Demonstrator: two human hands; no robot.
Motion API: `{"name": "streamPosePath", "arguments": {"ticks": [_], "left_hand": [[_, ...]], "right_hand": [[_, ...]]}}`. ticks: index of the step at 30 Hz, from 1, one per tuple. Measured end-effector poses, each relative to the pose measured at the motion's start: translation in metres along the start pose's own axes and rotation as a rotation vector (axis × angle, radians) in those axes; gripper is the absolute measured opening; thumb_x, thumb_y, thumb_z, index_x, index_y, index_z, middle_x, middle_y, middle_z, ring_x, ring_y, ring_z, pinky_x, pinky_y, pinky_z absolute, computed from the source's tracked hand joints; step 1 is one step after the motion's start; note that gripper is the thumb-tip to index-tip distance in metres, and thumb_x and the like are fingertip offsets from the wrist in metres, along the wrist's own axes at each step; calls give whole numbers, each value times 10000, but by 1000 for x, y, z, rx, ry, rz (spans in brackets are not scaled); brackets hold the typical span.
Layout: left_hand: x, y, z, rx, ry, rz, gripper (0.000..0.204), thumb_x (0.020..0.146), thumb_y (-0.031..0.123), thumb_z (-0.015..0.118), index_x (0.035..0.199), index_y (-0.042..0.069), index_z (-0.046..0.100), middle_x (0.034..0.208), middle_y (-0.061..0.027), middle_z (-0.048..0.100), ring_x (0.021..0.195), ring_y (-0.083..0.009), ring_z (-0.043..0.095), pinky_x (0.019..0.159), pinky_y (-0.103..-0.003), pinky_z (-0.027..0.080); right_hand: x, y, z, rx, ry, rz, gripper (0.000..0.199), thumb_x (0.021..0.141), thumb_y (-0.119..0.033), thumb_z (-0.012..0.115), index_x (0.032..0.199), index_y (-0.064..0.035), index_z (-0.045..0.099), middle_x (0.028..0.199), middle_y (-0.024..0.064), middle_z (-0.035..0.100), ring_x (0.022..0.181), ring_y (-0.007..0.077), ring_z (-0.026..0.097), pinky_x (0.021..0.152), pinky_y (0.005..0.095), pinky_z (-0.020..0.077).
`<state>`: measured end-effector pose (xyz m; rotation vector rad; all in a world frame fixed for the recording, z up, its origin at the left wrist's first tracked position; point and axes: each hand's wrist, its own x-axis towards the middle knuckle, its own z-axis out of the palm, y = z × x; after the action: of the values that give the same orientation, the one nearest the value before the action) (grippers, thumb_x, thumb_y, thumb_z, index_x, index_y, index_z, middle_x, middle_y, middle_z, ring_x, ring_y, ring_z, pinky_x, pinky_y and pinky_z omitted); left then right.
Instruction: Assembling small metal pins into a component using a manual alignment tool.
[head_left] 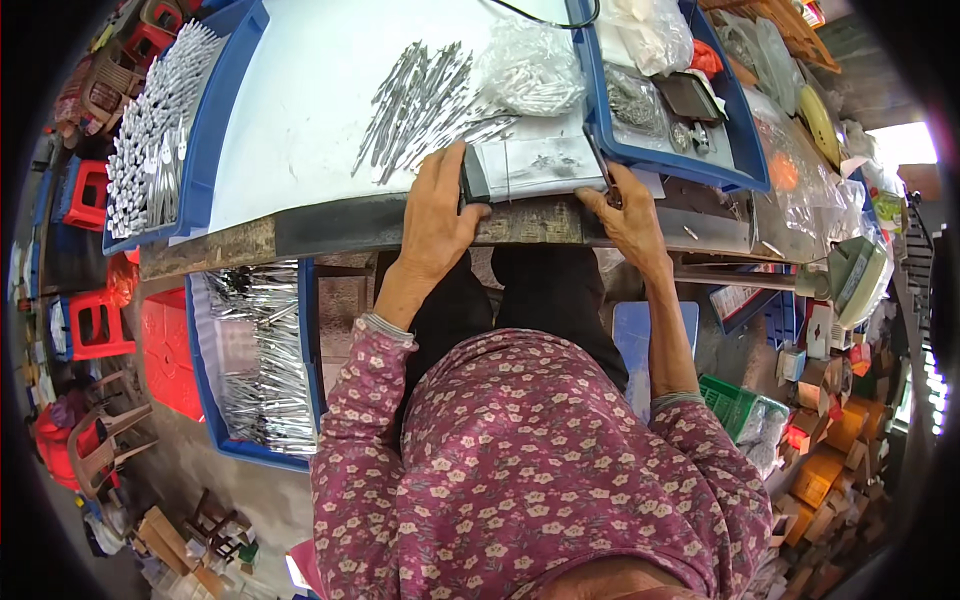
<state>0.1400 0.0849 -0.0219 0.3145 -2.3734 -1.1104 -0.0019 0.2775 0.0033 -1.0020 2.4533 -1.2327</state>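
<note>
At the table's worn wooden edge (535, 226), your left hand (432, 215) grips the dark end of a pale flat holder (530, 170); your right hand (634, 222) pinches its other end. Beyond, silver rods (412, 112) and a clear bag (530, 68) cover white sheeting (300, 110) between blue trays (222, 110). Red stools (92, 299) stand off left.

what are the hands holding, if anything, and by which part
A flat pale piece, held at its opposite ends: the left hand at its dark left end, the right hand at its right end.
</note>
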Motion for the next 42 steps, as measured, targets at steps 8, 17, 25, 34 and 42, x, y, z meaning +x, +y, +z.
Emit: {"name": "streamPosePath", "arguments": {"ticks": [8,17,25,34,42], "left_hand": [[10,-6,-2,-39,58,50,628,610,-27,663,1193,-57,433,1036,-201,498,900,-354,533,762,-377,448],[20,-12,-14,-140,-22,-42,677,567,18,742,1190,-3,478,1028,-116,527,854,-242,529,720,-300,441],[26,-16,-13,-201,-43,-35,670,566,29,748,1174,-27,471,967,-117,500,749,-217,495,652,-297,441],[36,-28,-14,-258,-63,-10,661,571,23,751,1171,-27,479,937,-101,495,765,-204,502,663,-291,453],[44,-34,-20,-160,-82,79,654,566,54,772,1139,5,460,975,-106,521,795,-204,530,688,-298,463]], "right_hand": [[2,-3,1,35,-8,101,298,791,-183,648,995,25,588,808,136,588,734,197,515,688,317,417],[5,-1,4,33,-7,84,301,788,-189,641,998,20,593,811,143,588,742,221,520,696,325,415],[8,-5,6,100,16,94,281,794,-198,643,976,12,598,717,97,543,662,162,470,630,300,400],[8,6,15,99,59,66,259,805,-193,649,958,9,594,671,53,480,604,131,443,562,295,383],[8,4,20,129,74,72,264,831,-202,646,1011,-15,599,609,-58,453,518,30,394,459,196,321]]}}
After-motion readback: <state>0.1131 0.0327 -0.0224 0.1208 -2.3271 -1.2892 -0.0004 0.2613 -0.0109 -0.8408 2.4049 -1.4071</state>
